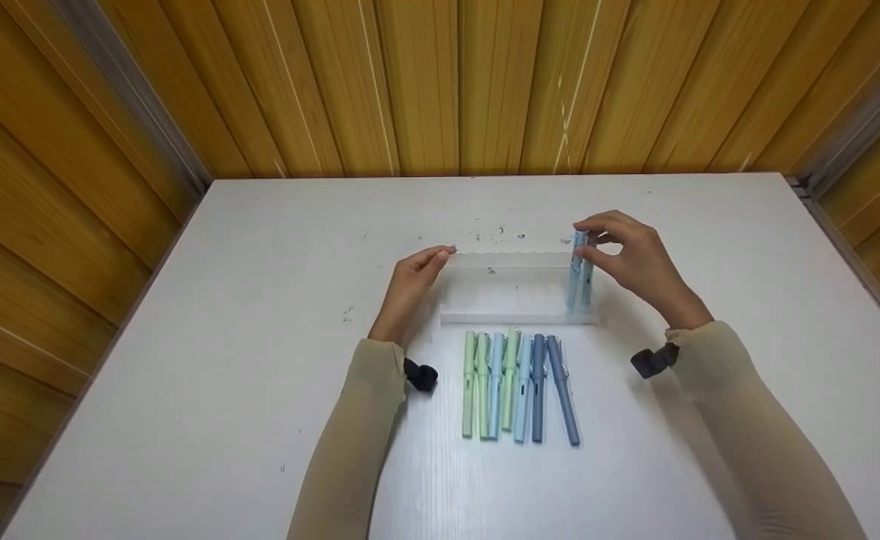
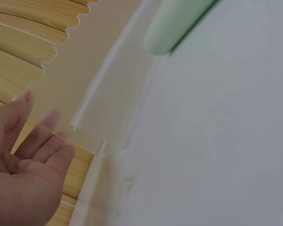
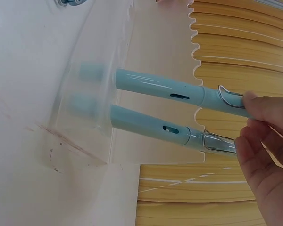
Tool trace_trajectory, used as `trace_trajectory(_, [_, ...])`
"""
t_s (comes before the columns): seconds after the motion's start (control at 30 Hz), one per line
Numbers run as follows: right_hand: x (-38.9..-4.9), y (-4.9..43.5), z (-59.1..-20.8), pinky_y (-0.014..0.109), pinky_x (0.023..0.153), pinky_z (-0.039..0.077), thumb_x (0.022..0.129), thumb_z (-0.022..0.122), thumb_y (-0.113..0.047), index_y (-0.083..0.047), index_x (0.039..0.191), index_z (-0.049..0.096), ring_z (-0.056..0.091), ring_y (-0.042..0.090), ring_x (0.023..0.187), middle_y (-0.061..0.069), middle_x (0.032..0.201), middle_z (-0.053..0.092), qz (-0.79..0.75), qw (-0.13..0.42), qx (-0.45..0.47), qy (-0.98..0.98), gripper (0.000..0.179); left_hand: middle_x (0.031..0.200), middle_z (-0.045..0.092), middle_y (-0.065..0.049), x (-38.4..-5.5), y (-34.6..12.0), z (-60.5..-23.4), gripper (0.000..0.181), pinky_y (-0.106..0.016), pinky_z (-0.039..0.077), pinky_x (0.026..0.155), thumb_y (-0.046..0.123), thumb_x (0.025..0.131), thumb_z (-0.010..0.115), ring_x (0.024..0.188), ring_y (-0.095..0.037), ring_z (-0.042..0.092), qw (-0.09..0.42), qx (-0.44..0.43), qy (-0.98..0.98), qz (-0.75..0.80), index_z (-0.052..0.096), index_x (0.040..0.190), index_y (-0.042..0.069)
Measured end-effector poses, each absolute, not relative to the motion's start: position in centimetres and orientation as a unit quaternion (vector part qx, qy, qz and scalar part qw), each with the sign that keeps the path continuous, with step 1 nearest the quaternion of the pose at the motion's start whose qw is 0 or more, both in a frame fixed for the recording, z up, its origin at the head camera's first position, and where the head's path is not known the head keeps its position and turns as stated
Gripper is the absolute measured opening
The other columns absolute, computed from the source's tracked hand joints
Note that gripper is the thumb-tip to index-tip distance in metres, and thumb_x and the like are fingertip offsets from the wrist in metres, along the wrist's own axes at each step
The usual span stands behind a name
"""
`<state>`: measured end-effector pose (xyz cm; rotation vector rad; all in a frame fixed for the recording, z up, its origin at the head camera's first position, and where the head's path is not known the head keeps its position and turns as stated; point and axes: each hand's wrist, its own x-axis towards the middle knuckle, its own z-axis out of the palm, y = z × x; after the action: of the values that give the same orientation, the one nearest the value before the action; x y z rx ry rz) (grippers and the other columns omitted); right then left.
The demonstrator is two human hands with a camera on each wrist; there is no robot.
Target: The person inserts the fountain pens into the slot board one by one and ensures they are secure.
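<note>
A clear pen stand (image 1: 511, 318) with a scalloped back panel stands at the middle of the table. My left hand (image 1: 412, 279) pinches the left upper corner of that panel between thumb and fingers. At the stand's right end, my right hand (image 1: 635, 259) pinches a light blue pen (image 3: 155, 87) near its capped top, by the metal clip. The pen's lower end sits behind the stand's frosted front lip. Beside it, a second light blue pen (image 3: 148, 127) leans in the stand at the outermost place, its top close to my fingers.
In front of the stand several pens lie side by side: light green (image 1: 469, 386), light blue (image 1: 522, 390) and dark blue (image 1: 538, 390). One dark blue pen (image 1: 564, 390) at the right lies slanted. The white table (image 1: 259, 375) meets a wood-panelled wall (image 1: 424, 90) at the back.
</note>
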<state>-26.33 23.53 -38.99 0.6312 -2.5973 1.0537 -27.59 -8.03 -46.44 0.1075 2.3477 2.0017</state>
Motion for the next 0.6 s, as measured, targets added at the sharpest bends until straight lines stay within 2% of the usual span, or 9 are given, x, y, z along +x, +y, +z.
trace_trajectory(0.13, [-26.4, 23.6, -38.9, 0.047, 0.097, 0.048, 0.083, 0.073, -0.004, -0.005, 0.116, 0.068, 0.059, 0.028, 0.109, 0.012, 0.119, 0.065, 0.353, 0.139, 0.219, -0.899, 0.033, 0.132, 0.061, 0.003, -27.7, -8.0, -46.5, 0.035, -0.037, 0.036, 0.112, 0.042, 0.095, 0.057, 0.13, -0.015, 0.05, 0.026, 0.031, 0.762, 0.647, 0.068, 0.12, 0.02])
trace_trajectory(0.23, [-26.5, 23.6, -38.9, 0.051, 0.1, 0.046, 0.083, 0.074, -0.003, -0.005, 0.116, 0.068, 0.056, 0.03, 0.115, 0.014, 0.12, 0.065, 0.352, 0.142, 0.223, -0.898, 0.033, 0.131, 0.061, 0.003, -27.7, -8.1, -46.5, 0.035, -0.037, 0.037, 0.111, 0.042, 0.095, 0.057, 0.129, -0.015, 0.05, 0.025, 0.031, 0.762, 0.646, 0.068, 0.119, 0.02])
trace_trajectory(0.6, [-27.6, 23.9, -39.4, 0.052, 0.101, 0.045, 0.083, 0.074, -0.005, -0.005, 0.117, 0.068, 0.057, 0.031, 0.115, 0.014, 0.119, 0.066, 0.354, 0.142, 0.233, -0.895, 0.034, 0.13, 0.062, 0.004, -27.7, -8.3, -46.7, 0.035, -0.037, 0.038, 0.111, 0.042, 0.095, 0.057, 0.129, -0.014, 0.05, 0.019, 0.042, 0.763, 0.645, 0.067, 0.12, 0.02])
